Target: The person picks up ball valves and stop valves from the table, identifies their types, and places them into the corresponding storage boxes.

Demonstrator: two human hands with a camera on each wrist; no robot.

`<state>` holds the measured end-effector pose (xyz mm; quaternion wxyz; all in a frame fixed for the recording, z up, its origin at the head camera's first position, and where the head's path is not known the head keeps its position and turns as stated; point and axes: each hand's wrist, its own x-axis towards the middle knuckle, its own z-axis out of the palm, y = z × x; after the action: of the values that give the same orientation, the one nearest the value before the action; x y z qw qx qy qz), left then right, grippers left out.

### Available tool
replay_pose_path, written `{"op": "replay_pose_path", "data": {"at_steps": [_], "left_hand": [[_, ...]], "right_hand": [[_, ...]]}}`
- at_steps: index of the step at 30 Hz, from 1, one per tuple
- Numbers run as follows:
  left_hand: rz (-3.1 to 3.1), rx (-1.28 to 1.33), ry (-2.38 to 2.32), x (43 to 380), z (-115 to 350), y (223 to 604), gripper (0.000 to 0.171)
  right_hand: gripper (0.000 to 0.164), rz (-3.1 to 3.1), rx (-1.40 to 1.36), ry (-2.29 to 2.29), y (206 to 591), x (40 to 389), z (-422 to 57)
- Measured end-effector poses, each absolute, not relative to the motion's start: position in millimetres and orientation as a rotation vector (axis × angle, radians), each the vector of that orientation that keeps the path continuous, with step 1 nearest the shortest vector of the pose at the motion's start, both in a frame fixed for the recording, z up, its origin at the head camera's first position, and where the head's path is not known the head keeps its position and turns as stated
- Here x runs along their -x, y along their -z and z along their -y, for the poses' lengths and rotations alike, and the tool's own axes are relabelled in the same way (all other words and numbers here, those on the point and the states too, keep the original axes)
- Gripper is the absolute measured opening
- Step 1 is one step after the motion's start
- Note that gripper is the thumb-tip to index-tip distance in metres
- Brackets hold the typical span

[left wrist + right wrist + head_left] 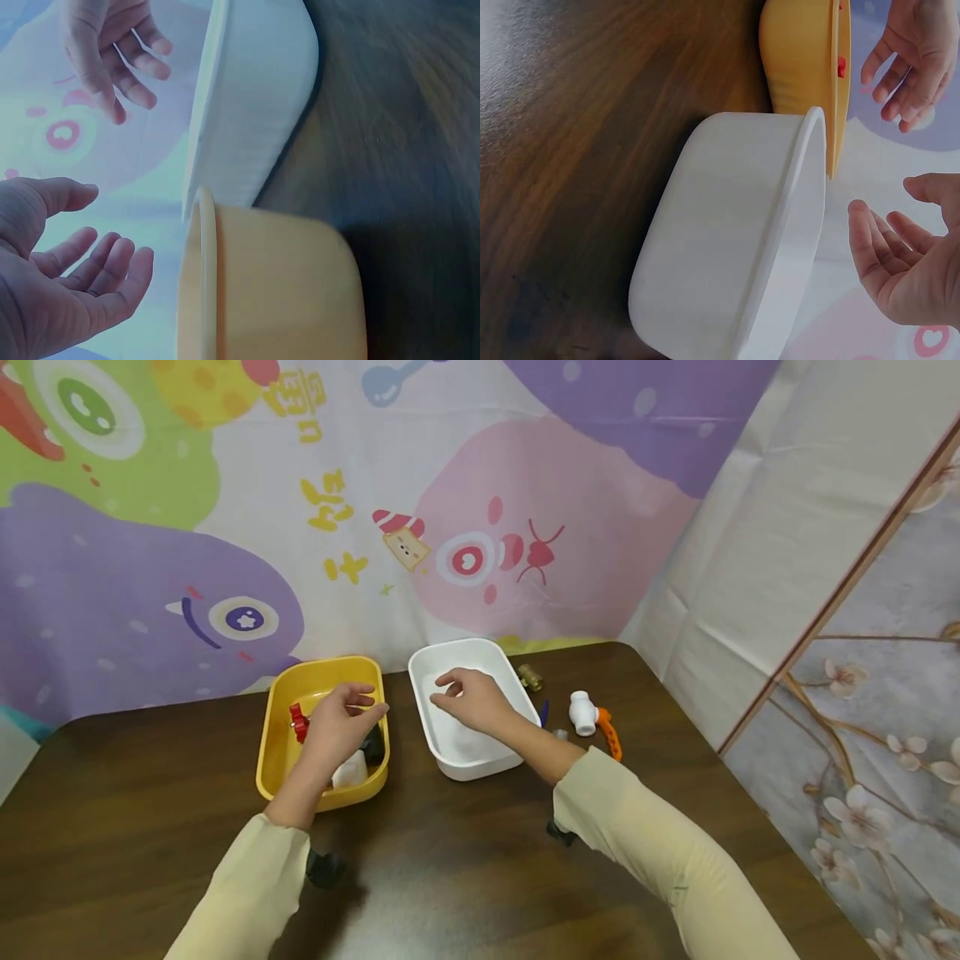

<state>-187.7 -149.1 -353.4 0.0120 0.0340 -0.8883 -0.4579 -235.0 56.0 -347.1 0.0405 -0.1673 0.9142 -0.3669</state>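
Note:
My left hand [339,731] hovers over the yellow tray [273,739], fingers loosely bent with nothing between them. Inside that tray lie a red-handled piece [299,723], a white piece [350,771] and a dark piece [373,746], partly hidden by the hand. Above the white tray [474,770] is my right hand [474,700], its thumb apart from its relaxed fingers and holding nothing. In the left wrist view the left hand [75,277] is beside the yellow tray's rim. The right wrist view shows the right hand [911,259] over the white tray's rim.
Right of the white tray lie a brass fitting [530,677], a blue piece [544,713] and a white valve [582,713] with an orange handle [609,735]. The brown table [450,868] meets a patterned cloth [360,593] behind and a pale panel on the right.

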Motion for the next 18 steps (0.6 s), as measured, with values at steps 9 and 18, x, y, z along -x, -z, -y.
{"op": "replay_pose_path", "data": {"at_steps": [9, 18], "left_hand": [[2.706, -0.151, 1.598, 193.0, 134.1, 353.6, 0.046], [2.651, -0.245, 1.812, 201.2, 121.0, 362.6, 0.047]], "right_hand": [[0.033, -2.788, 0.504, 1.173, 339.3, 231.5, -65.9], [0.033, -2.803, 0.486, 1.154, 340.6, 230.9, -74.7]]}}
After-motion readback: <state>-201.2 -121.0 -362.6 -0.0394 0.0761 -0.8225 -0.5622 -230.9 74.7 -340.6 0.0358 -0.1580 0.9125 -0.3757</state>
